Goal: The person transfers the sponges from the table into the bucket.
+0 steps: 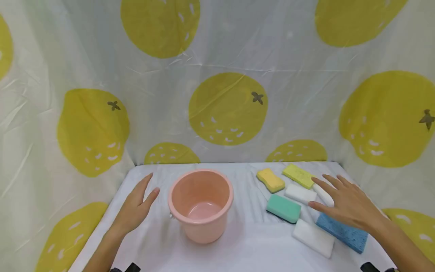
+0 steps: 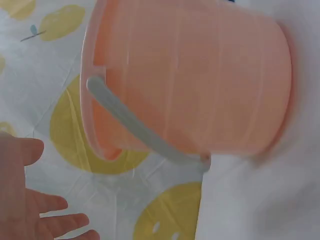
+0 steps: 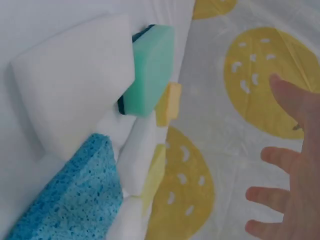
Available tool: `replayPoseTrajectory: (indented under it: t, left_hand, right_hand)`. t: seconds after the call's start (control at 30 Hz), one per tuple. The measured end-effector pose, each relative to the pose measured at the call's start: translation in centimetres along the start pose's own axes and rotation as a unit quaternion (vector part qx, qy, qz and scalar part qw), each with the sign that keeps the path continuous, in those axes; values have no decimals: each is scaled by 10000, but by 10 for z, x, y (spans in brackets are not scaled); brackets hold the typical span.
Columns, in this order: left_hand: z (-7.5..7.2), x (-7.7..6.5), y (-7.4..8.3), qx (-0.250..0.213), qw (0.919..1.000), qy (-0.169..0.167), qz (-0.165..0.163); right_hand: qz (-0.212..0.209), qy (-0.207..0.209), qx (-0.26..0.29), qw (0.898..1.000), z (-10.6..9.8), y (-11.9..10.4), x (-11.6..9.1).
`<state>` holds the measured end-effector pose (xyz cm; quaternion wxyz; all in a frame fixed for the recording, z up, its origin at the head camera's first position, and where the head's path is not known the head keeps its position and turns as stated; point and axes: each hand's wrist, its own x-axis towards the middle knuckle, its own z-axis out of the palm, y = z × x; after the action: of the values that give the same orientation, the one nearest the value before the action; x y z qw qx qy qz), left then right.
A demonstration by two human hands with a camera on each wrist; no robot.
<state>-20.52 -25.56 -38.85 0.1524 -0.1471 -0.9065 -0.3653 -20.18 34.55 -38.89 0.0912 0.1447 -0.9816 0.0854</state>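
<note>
A pink bucket (image 1: 201, 226) stands upright on the white-covered table, and its pale handle (image 2: 132, 122) hangs down its side in the left wrist view. To the bucket's left is my left hand (image 1: 134, 209), fingers extended, apart from it and holding nothing. My right hand (image 1: 350, 202) hovers with spread fingers over the sponges at the right, also holding nothing. Near it lie a blue sponge (image 1: 343, 231), a green sponge (image 1: 283, 207) with a dark underside, a yellow sponge (image 1: 270, 180), a lime sponge (image 1: 298, 175) and several white sponges (image 1: 313, 238). One white sponge is partly hidden by the right hand.
A curtain (image 1: 299, 109) printed with yellow fruit surrounds the table at the back and both sides. White cloth (image 1: 251, 249) covers the tabletop, with slight creases. Dark wrist straps (image 1: 132, 267) show at the bottom edge.
</note>
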Motion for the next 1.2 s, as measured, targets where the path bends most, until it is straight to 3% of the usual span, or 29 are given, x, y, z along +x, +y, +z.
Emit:
replayPoseTrajectory:
  t: [0.1,0.23,0.4,0.57,0.73,0.83,1.07,1.2]
  left_hand:
    - [12,2,7,-1204,9912,-183,-519]
    - [26,3,13,-2494,9622,-258,-1066]
    - [45,2,12,-3410,9321,-259,-1197]
    - [58,-4,9,-4020,9082,25,-1162]
    - [61,-10,9,-4297,8951,278,-1158]
    - [62,-11,8,-4364,8917,333,-1155]
    - [62,-11,7,-4197,9003,334,-1107]
    - [63,-10,7,-4235,8982,319,-1139]
  right_hand:
    - [-26,-70,493,9988,7,-1,-5]
    - [-174,57,908,9957,16,-5,-9]
    - [-345,600,1053,9920,26,-5,-15]
    - [-471,949,1335,9854,43,-3,-26]
    - [-457,1004,1527,9821,55,-3,-35]
    - [-380,931,1465,9841,59,-1,-38]
    - [-332,756,1522,9849,76,2,-47]
    - [-459,529,1387,9879,87,4,-52]
